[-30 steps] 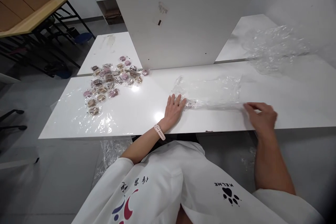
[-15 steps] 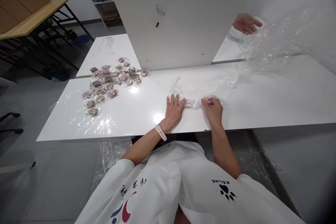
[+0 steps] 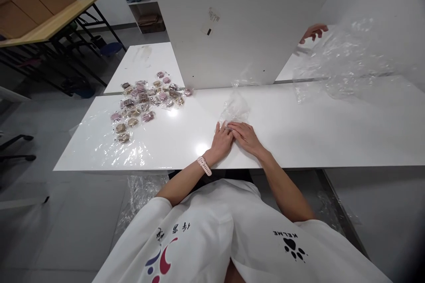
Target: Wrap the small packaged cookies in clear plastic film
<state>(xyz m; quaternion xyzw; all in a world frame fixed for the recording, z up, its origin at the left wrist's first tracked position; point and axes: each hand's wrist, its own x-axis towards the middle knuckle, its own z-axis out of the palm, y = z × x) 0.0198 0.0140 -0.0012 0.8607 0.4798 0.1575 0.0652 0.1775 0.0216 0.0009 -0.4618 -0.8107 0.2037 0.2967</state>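
Observation:
A crumpled piece of clear plastic film (image 3: 236,107) lies on the white table in front of me, its loose end rising towards the upright board. My left hand (image 3: 223,142) grips the film's near end from the left, fingers bent down on it. From the right, my right hand (image 3: 246,136) closes over the same spot, its fingertips meeting those of my left hand. Whatever lies inside the folded film under the fingers is hidden.
Several small wrapped pieces, pink, brown and tan (image 3: 142,97), lie spread on the table's left part. A white upright board (image 3: 239,26) stands behind the film. More loose clear film (image 3: 348,66) is heaped at the right, near another person's hand (image 3: 314,32).
My right hand has moved left against my left hand, gathering the spread film into a narrower bundle. The other person's hand has turned, and the view has shifted slightly.

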